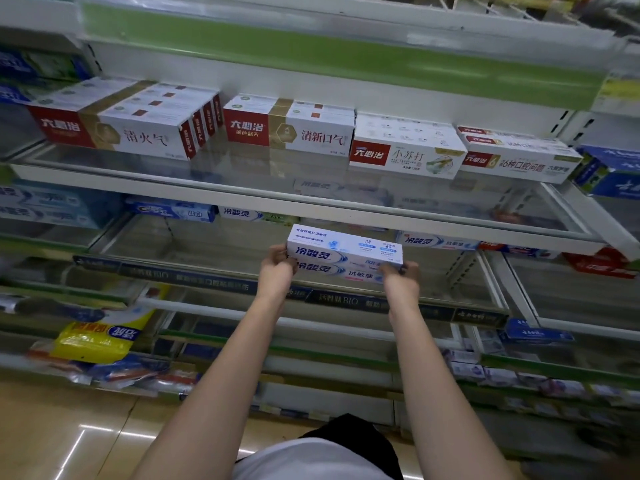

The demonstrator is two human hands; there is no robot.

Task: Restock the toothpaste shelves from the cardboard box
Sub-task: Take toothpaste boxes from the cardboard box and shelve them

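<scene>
Left hand (277,268) and right hand (401,277) gripping opposite ends of two stacked blue-white toothpaste boxes (344,252), fingers curling round them, hovering before the middle shelf (207,197), red-white boxes (289,128) sitting above

left hand (277,268), right hand (401,277), gripping toothpaste boxes (343,254)

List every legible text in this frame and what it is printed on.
"冷酸灵": top box of the held stack, gripped by left hand and right hand.
"冷酸灵 抗敏感": lower held box.
"清火气": red-and-white box.
"清新口气": second box.
"小苏打": third box.
Lower shelf strips: too blurred.
</scene>
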